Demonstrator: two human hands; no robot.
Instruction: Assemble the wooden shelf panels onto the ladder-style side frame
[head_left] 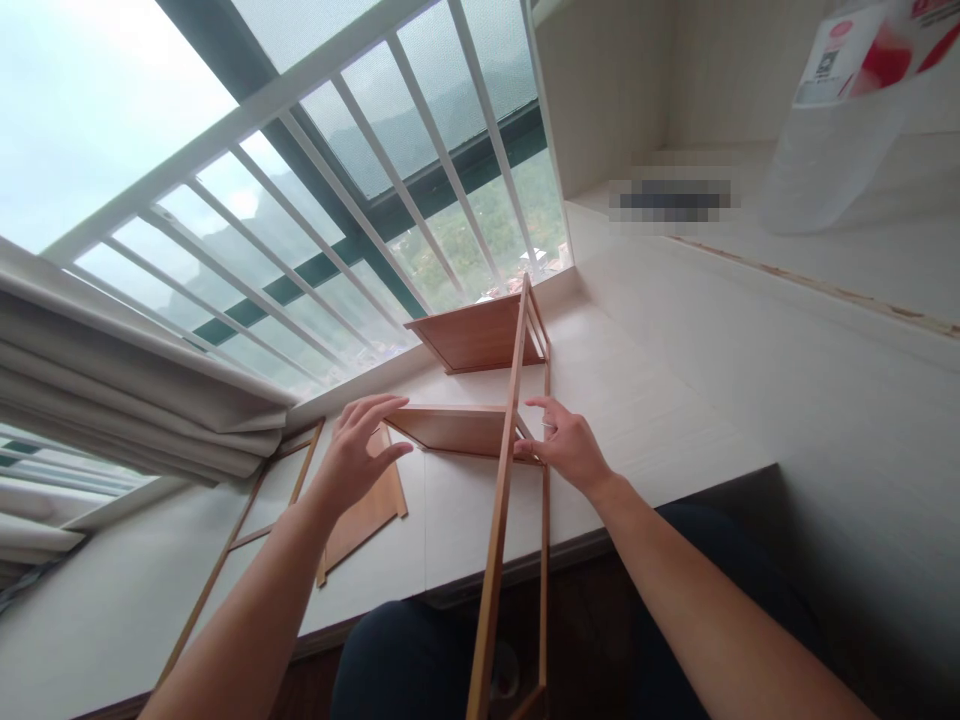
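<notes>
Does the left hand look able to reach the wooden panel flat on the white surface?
Likely yes: the left hand is open near that wooden panel, and nothing appears to lie on it.

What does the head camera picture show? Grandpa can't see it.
A person's left hand and right hand, both open, are at opposite ends of a flat brown wooden panel by a slim brown wooden frame, over a smooth whitish ledge. Beyond is a white barred railing before a dark-framed window.
</notes>
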